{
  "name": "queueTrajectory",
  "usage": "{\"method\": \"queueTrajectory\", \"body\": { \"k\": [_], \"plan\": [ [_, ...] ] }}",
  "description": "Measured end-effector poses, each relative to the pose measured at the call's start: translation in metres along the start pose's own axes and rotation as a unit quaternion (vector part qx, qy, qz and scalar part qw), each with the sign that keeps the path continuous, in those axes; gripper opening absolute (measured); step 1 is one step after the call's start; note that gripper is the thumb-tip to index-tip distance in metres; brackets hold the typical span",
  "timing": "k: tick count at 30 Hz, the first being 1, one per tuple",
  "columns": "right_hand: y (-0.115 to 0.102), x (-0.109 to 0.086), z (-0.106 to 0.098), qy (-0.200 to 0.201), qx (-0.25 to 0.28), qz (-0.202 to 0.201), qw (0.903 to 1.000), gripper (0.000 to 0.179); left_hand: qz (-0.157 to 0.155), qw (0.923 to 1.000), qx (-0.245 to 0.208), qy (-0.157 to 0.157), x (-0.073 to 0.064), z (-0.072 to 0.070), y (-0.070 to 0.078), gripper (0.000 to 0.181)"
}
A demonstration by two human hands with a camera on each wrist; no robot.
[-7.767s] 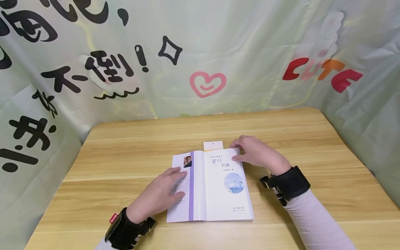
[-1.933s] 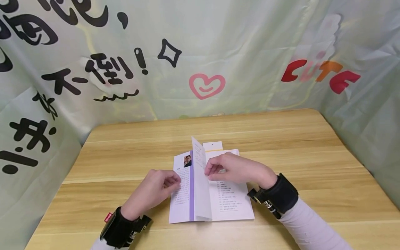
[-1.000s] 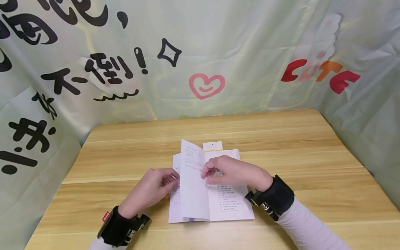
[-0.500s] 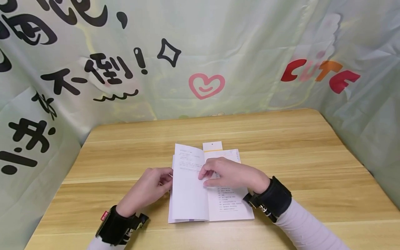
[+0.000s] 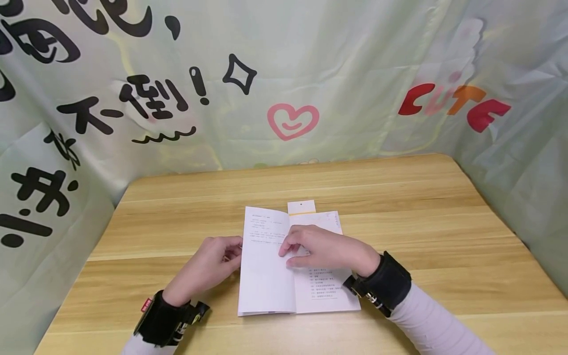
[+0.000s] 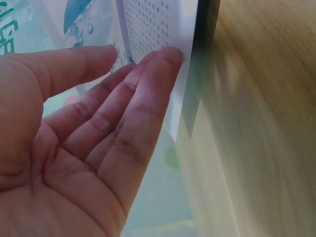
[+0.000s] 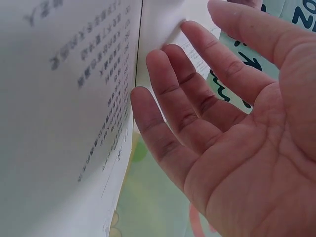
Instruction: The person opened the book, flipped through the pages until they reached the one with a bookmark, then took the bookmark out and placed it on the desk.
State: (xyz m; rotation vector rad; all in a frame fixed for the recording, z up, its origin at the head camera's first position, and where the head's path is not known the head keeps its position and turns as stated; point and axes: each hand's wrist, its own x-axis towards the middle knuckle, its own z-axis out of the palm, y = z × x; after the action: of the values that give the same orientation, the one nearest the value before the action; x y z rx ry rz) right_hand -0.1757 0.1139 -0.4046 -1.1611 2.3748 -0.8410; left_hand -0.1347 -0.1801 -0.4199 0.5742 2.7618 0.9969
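Note:
A paperback book [image 5: 266,276] lies open on the wooden table, its left page mostly blank with a few printed lines and its right page carrying a printed list. My left hand [image 5: 208,264] is at the book's left edge; in the left wrist view its extended fingertips are right at the edge of the printed cover flap [image 6: 148,24], thumb apart. Over the book's gutter hangs my right hand [image 5: 326,249], fingers loosely bent with nothing held. In the right wrist view those fingers [image 7: 163,74] come close to the page along the fold.
A white card with a yellow stripe [image 5: 301,206] sticks out past the book's top edge. Around the book stretches the wooden table [image 5: 399,197]. Behind it hangs a pale cloth backdrop [image 5: 355,88] with a pink heart and lettering.
A page has been turned from right to left and now lies over the flap with the portrait photo. The right hand has followed leftward; the left hand has drawn back slightly left.

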Motion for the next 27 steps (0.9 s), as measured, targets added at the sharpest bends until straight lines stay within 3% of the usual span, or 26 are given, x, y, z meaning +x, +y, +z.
{"method": "queueTrajectory", "body": {
  "k": [6,18,27],
  "plan": [
    [-0.0017,0.0,0.0009,0.001,-0.007,-0.004,1.0,0.017,-0.009,0.9999,-0.007,0.001,-0.0002,-0.0026,-0.0003,0.018],
    [-0.0032,0.0002,0.0042,0.002,-0.025,-0.006,0.9997,0.015,-0.033,0.9993,-0.016,0.008,-0.0015,-0.0074,0.0002,0.033],
    [-0.0066,-0.0001,0.005,-0.003,-0.037,0.001,0.9993,0.015,-0.046,0.9958,-0.078,0.004,0.0012,-0.0064,-0.0019,0.037]
  ]
}}
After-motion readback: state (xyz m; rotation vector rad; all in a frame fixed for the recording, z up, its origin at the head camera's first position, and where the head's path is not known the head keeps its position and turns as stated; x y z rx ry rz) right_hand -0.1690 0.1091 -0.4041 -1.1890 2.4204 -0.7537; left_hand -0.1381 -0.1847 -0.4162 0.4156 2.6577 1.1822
